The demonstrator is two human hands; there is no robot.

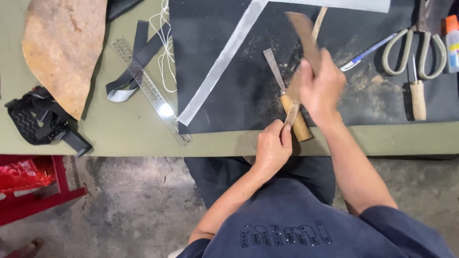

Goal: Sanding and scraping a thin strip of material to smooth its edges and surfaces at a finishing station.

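Note:
My left hand (pixel 273 143) sits at the table's front edge and pinches the lower end of a thin, narrow strip (pixel 291 113). Above it, my right hand (pixel 321 86) grips a flat brown piece (pixel 303 36) that reaches up and to the left and looks blurred. A knife with a flat metal blade (pixel 273 67) and a pale wooden handle (pixel 301 128) lies on the black mat (pixel 239 95) between my hands. Pale dust is scattered on the mat around them.
Scissors (pixel 413 48), a wooden-handled awl (pixel 419 98), a pen (pixel 366 53) and a small bottle (pixel 452 40) lie at the right. A white strip (pixel 222 62), steel ruler (pixel 150 91), black strap (pixel 136 62), white cord (pixel 165 48) and tan hide (pixel 62 48) lie left. A red frame (pixel 28 191) stands on the floor.

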